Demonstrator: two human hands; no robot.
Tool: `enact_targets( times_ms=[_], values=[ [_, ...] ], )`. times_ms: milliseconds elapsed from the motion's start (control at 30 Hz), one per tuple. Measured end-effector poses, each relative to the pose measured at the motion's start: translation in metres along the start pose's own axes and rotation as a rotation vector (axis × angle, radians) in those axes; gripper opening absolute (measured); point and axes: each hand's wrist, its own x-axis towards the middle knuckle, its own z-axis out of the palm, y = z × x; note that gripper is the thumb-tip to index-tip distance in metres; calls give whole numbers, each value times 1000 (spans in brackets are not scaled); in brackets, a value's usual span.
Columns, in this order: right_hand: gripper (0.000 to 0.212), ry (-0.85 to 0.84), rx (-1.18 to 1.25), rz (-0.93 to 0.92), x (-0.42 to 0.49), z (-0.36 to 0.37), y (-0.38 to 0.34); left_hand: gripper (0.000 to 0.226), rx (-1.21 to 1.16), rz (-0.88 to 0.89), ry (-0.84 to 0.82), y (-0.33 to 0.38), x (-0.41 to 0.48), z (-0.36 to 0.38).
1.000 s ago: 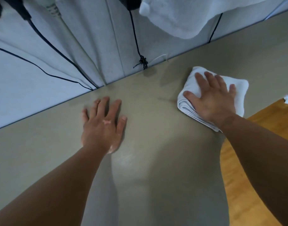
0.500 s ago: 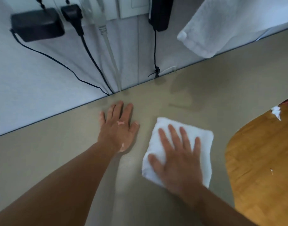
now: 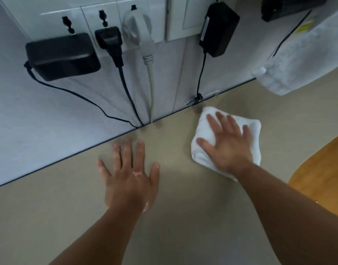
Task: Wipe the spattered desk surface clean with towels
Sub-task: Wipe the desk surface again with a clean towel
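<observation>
Right hand [image 3: 226, 148] flat, fingers straight, pressing folded white cloth towel [image 3: 253, 131] onto beige desk surface [image 3: 183, 217], far right. Left hand [image 3: 129, 178] flat on desk, holding nothing.

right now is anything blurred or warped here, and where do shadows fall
Head view: the right hand and the folded towel under it are softened by motion blur; the left hand looks sharper. Head view: wide-angle distortion tilts the wall sockets and the back edge of the desk. Head view: dim, soft light, a faint shadow on the desk between the hands, no hard glare.
</observation>
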Motion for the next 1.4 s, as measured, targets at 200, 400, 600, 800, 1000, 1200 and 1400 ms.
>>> enact_targets(
  times_ms=[200, 400, 600, 800, 1000, 1200, 1400],
  values=[
    [83, 25, 74, 189, -2, 1, -29, 74, -9, 6, -6, -1, 2, 1],
    [73, 29, 28, -193, -96, 24, -79, 74, 18, 18, -5, -3, 3, 6],
    [71, -24, -39, -472, -77, 20, -55, 76, 50, 9, -25, -2, 3, 6],
    [79, -4, 12, -372, -5, 9, -62, 77, 34, -35, -16, 1, 3, 5],
    [82, 12, 23, -279, 35, -9, -10, 80, 56, -65, -1, 3, 2, 2],
    [78, 77, -31, -70, 87, -24, 73, 81, 86, -81, 12, 4, 2, 4],
    [73, 60, 45, 14, 55, -15, 50, 73, 69, -92, 10, 10, 5, -3]
  ],
)
